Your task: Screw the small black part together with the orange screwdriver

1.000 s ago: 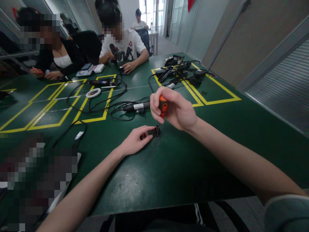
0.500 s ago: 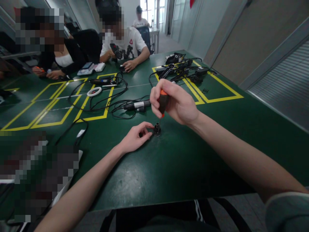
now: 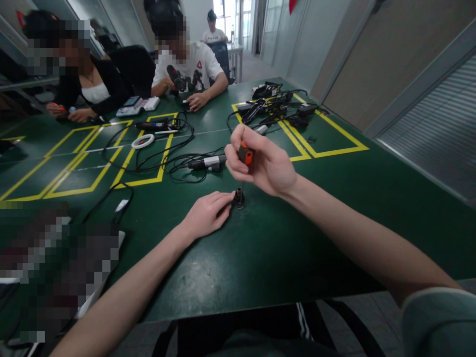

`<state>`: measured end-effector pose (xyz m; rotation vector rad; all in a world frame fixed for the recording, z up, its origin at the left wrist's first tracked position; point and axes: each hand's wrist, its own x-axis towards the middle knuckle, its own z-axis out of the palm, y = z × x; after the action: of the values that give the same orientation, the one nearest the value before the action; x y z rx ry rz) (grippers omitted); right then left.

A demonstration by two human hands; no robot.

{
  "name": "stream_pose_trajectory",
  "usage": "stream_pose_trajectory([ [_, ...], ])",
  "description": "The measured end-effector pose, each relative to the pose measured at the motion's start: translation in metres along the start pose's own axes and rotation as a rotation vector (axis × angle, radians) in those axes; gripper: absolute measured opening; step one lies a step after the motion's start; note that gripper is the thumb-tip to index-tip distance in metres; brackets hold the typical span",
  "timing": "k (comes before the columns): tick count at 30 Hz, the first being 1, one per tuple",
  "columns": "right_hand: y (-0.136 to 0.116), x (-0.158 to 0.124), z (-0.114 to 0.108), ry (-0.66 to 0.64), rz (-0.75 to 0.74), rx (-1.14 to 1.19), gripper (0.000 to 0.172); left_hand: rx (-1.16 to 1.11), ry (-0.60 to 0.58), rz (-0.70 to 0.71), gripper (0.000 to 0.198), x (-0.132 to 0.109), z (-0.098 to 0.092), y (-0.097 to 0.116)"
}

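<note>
My right hand (image 3: pixel 256 158) is closed around the dark and orange handle of a screwdriver (image 3: pixel 246 154). Its thin shaft points down to a small dark round part (image 3: pixel 239 197) with a wide flat base and a narrow upright neck. That part stands on the green table. From the left side, my left hand (image 3: pixel 208 214) pinches it with fingertips and thumb, the palm low over the tabletop. Where exactly the screwdriver's tip sits on the part is too small to tell.
Beyond my hands lies a black corded tool (image 3: pixel 206 162) with looped cable. A white ring (image 3: pixel 143 141) and another cabled tool (image 3: pixel 154 125) rest further left. Black cables and devices (image 3: pixel 260 106) pile up at the back right. Two people sit across the table (image 3: pixel 334 198).
The screwdriver handle has turned, so its orange end now faces me more. My left fingers have closed in on the dark part. The whole view has shifted slightly.
</note>
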<state>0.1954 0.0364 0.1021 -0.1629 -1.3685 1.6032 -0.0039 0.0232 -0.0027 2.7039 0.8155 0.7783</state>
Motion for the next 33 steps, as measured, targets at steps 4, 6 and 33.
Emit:
stream_pose_trajectory([
  [4, -0.0047, 0.0024, 0.0036, 0.029, 0.095, -0.035, 0.042, 0.179, -0.047, 0.065, 0.034, 0.0026, -0.0001, -0.0023],
  [6, -0.0069, 0.0033, 0.0058, 0.053, 0.142, -0.036, 0.048, 0.196, -0.071, 0.054, 0.035, 0.0038, -0.0003, -0.0024],
  [33, -0.0032, -0.0020, 0.0070, -0.070, 0.125, -0.041, 0.036, 0.123, 0.006, 0.054, 0.044, 0.0015, 0.0008, -0.0063],
])
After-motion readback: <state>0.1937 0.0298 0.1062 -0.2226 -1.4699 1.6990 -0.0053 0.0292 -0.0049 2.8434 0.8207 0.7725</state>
